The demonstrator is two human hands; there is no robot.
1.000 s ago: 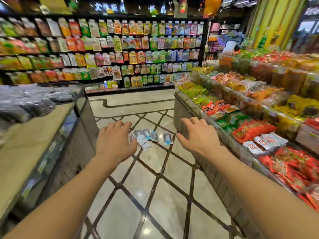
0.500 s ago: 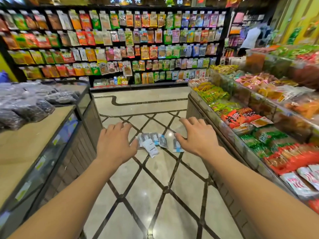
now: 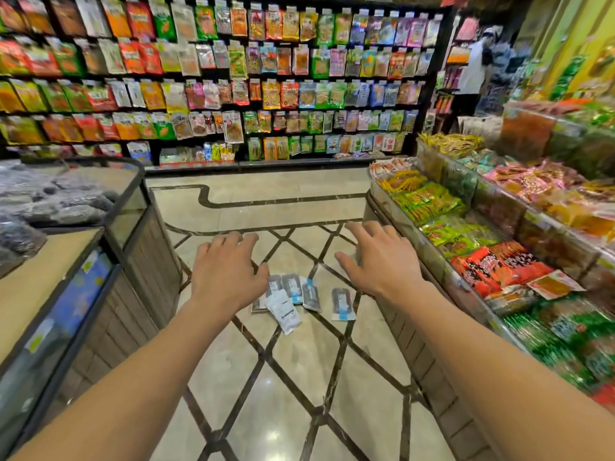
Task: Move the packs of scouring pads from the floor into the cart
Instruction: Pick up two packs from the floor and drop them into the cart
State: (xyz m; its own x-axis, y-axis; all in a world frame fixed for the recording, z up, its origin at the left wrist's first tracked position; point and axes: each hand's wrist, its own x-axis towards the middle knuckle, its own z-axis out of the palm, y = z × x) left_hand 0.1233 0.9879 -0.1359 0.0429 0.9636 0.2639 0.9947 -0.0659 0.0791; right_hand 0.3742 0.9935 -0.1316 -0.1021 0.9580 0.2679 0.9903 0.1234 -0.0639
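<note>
Nearer now, flat glossy packs (image 3: 301, 299) on polished floor (image 3: 299, 377).

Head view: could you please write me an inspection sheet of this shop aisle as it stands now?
Surface: tiled floor with dark diagonal lines, glossy.
Job's things: packs lying loosely grouped on the floor, one slightly apart to the right; no cart in view.
Clutter: nothing seen on the floor besides the packs.
Grips: left hand and right hand both stretched forward above the packs, fingers relaxed, holding nothing.
Cables: nothing seen.
Surroundings: counter on the left with dark bagged goods; snack bins on the right; wall rack of hanging packets ahead; a person far back right.
</note>
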